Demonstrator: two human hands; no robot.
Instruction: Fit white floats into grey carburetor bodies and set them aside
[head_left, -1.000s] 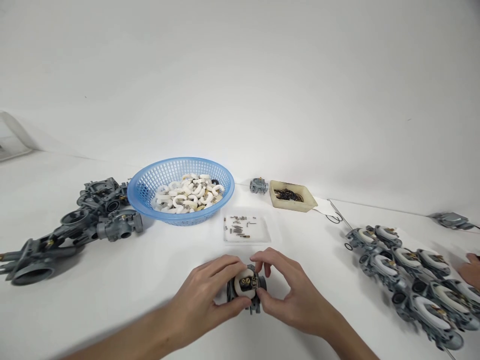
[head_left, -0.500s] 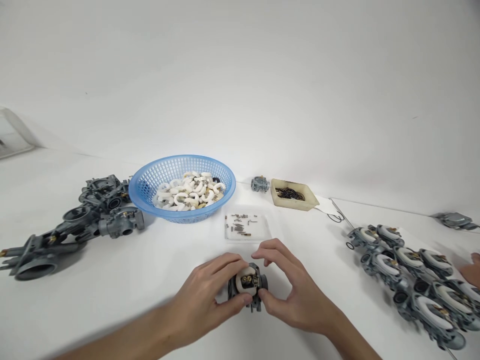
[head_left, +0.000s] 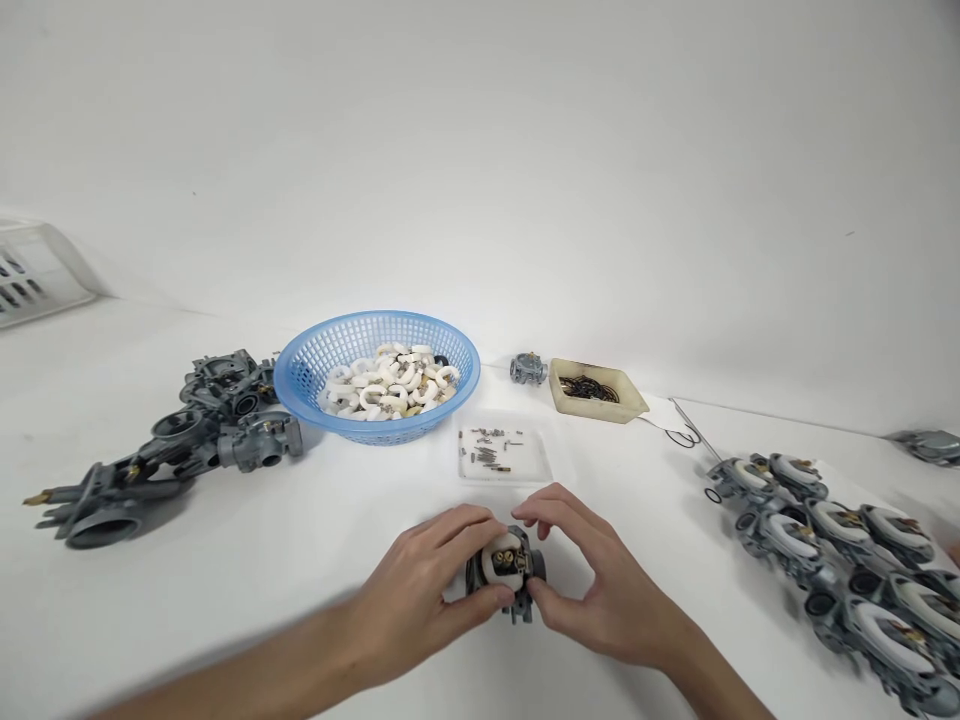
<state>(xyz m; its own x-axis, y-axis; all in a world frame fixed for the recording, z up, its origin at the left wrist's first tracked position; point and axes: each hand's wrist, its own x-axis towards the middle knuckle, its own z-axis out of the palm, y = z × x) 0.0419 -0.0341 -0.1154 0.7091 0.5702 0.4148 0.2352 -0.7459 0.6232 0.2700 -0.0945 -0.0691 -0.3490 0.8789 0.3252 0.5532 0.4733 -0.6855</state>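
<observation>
A grey metal carburetor stands on the white table with a white C-shaped float and two brass jets facing up. My left hand grips its left side, thumb and fingers on the body and float. My right hand has its thumb against the right side of the carburetor, the index finger curled above its upper edge. A clear tray of small metal pins and springs lies just beyond the hands.
A blue basket holds white floats. Several bare carburetors lie left; several with floats stand right. A beige box holds black rings. Behind are one small carburetor and, far left, a white basket.
The whole view has shifted, so everything appears slightly further right. Both hands keep nearly the same pose around the carburetor. At the right edge, another person's hand has mostly left the view.
</observation>
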